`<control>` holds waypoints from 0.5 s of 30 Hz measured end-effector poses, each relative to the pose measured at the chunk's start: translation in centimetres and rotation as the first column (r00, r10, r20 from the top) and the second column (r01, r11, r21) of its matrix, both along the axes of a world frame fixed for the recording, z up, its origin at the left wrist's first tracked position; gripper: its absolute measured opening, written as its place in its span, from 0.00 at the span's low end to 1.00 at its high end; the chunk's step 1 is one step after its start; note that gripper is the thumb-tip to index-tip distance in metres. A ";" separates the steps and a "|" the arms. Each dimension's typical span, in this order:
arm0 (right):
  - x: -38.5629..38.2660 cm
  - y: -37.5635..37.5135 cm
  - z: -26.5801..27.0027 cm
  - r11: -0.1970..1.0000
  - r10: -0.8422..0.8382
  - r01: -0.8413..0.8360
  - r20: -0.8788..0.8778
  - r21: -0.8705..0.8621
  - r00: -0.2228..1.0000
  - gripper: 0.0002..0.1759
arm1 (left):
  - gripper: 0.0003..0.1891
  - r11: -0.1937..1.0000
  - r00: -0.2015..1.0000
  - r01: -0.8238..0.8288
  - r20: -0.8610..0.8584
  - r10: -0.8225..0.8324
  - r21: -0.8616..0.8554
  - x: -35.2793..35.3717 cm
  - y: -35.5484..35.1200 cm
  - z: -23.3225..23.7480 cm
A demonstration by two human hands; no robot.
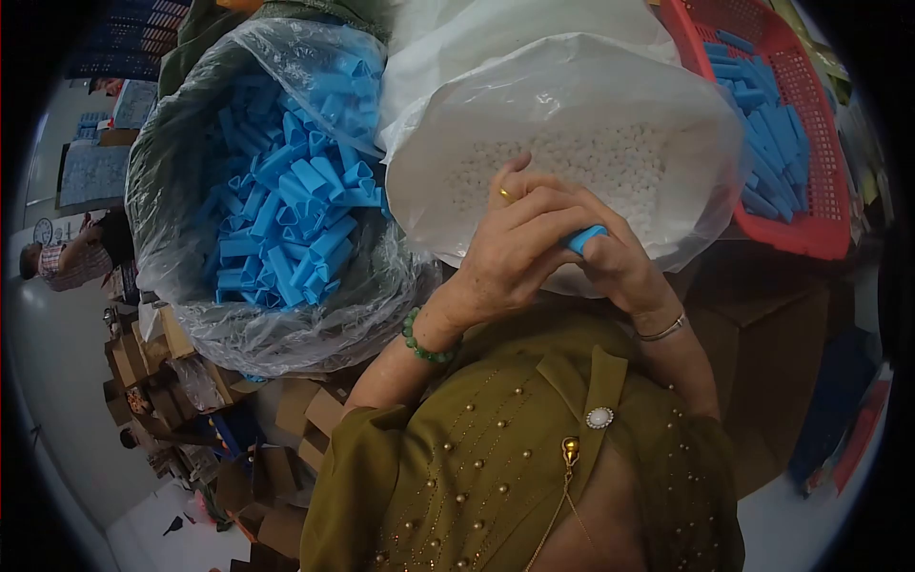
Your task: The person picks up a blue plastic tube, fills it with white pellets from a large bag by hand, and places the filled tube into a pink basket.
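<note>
My two hands meet in the middle of the view, in front of my olive-green blouse. My left hand, with a gold ring and a green bead bracelet, curls its fingers over a small blue plastic tube piece. My right hand, with a silver bangle, grips the same piece from the right. Only the piece's upper end shows between the fingers. Both hands hover just over the near edge of a white plastic bag filled with small white beads.
A clear plastic bag full of blue tube pieces stands at the left. A red mesh basket with more blue pieces sits at the upper right. Cardboard boxes pile up at the lower left. Another person works far left.
</note>
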State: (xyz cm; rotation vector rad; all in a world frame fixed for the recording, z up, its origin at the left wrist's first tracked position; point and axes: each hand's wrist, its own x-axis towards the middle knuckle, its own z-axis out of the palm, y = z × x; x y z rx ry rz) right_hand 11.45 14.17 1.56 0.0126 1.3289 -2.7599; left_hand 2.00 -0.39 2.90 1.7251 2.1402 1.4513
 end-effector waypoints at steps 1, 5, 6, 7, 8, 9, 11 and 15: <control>0.1 0.0 0.0 1.000 0.000 0.000 -0.001 -0.004 1.000 0.39 | 0.17 1.000 1.000 -0.007 -0.010 0.007 -0.015 0.1 -0.1 0.0; 0.4 -0.1 0.6 0.988 0.004 -0.018 0.090 0.151 0.996 0.35 | 0.15 0.996 0.998 -0.058 0.001 0.058 -0.062 1.1 -0.5 0.2; 0.5 0.0 0.8 0.952 -0.017 -0.006 0.073 0.305 0.997 0.35 | 0.15 0.997 0.999 -0.050 0.005 0.051 -0.058 1.3 -0.9 1.0; 0.9 0.1 1.1 0.948 -0.042 0.015 0.080 0.318 0.996 0.35 | 0.17 0.997 0.999 -0.041 0.016 0.042 -0.061 1.3 -1.6 2.2; 1.7 0.4 1.4 0.886 -0.072 0.061 0.007 0.459 0.997 0.34 | 0.18 0.999 0.999 -0.009 0.032 0.010 -0.049 1.3 -2.4 3.1; 2.7 1.0 1.8 0.793 -0.102 0.118 -0.061 0.598 0.993 0.34 | 0.17 0.989 0.990 -0.139 -0.024 0.138 -0.051 1.5 -4.2 3.7; 5.0 3.5 3.1 0.673 -0.214 0.287 -0.192 0.681 0.958 0.37 | 0.09 0.858 0.866 -0.478 -0.063 0.496 0.189 0.0 -6.6 3.6; 6.9 11.3 3.7 0.034 -0.508 0.813 -0.690 0.582 0.516 0.49 | 0.07 0.605 0.600 -0.796 -0.160 0.784 -0.023 -6.4 -10.6 0.4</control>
